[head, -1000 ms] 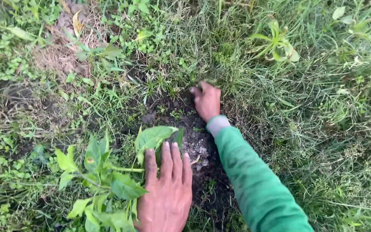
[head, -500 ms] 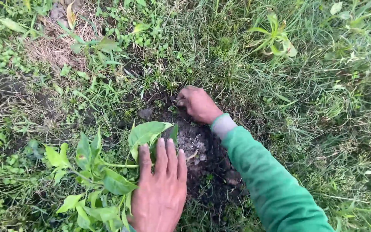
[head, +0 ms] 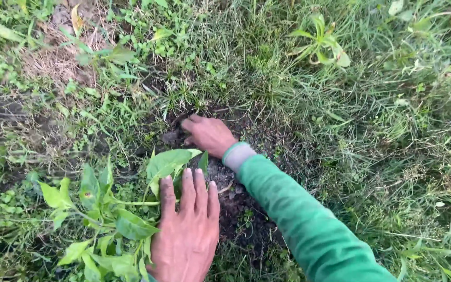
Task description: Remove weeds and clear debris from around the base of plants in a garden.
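Note:
A small leafy green plant (head: pixel 113 209) lies bent over to the left on the grass. My left hand (head: pixel 186 230) rests flat on its stem and leaves, fingers together and pointing away from me. A patch of dark loose soil (head: pixel 236 209) lies beside that hand. My right hand (head: pixel 208 134), in a green sleeve with a grey cuff, reaches across to the far left rim of the patch. Its fingers are curled down into the soil; what they grip is hidden.
Grass and low weeds surround the soil patch on all sides. A dry straw-coloured bare spot (head: pixel 53 57) lies at the upper left. A pale green rosette weed (head: pixel 319 44) grows at the upper right.
My right hand has swept from the far right rim of the soil patch leftward to its far left rim. My left hand stays pressed on the plant.

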